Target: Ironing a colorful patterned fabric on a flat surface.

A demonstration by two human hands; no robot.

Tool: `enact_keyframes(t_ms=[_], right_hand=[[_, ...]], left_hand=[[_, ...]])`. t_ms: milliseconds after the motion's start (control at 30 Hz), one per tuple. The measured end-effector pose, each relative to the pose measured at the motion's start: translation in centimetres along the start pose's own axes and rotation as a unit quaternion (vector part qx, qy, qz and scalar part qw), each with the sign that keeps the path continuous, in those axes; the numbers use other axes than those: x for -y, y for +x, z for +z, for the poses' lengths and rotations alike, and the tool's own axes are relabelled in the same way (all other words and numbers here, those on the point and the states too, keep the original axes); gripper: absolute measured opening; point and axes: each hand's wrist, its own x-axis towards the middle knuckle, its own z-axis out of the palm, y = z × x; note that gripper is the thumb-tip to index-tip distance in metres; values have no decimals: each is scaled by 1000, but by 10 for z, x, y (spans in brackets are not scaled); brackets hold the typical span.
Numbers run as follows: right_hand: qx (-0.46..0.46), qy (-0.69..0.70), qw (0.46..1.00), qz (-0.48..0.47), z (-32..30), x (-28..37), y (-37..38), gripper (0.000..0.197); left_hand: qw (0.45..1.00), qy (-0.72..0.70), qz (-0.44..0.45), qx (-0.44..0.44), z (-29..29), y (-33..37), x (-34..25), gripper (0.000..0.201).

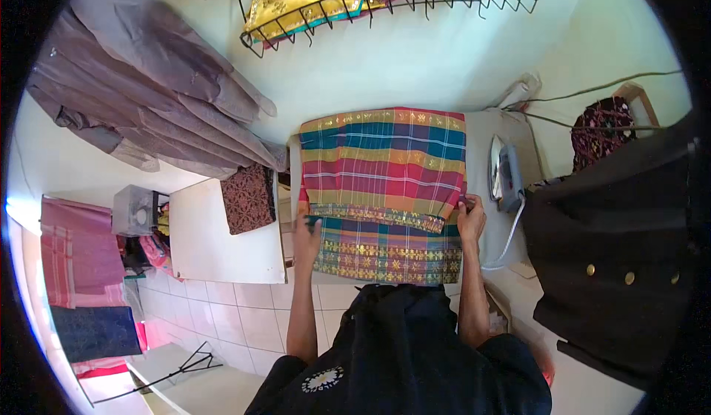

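Iron (506, 178), black jacket (615, 252), wire rack (385, 4)

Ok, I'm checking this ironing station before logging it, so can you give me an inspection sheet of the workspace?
Surface: padded ironing board, pale, mostly covered by cloth.
Job's things: plaid cloth in red, teal and gold, spread flat with its near part folded over; iron standing on end at the right.
Clutter: folded dark patterned cloth on the white side table.
Grippers: left hand and right hand each grip a side edge of the fold.
Cables: white iron cord hangs off the board; dark wires cross the wall.
Surroundings: brown garments, wire racks with fabrics, black jacket, tiled floor.
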Motion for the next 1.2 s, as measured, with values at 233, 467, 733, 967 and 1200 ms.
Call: enact_keyframes(t_ms=[233,467,733,967,1200], right_hand=[[-93,-33,990,-106,1,9,-14,17],[20,-140,986,-83,10,24,-44,33],[12,70,997,-33,3,16,-81,22],[16,123,992,-24,-6,-21,-145,18],[-34,79,996,-20,2,-36,-178,22]], left_hand=[[1000,-27,14,4,21,48,14,49],[991,-117,59,-13,14,57,12,36],[957,-273,42,89,-19,28,32,45],[951,-277,64,119,-39,-26,68,60],[966,-191,73,156,-34,-38,100,70]])
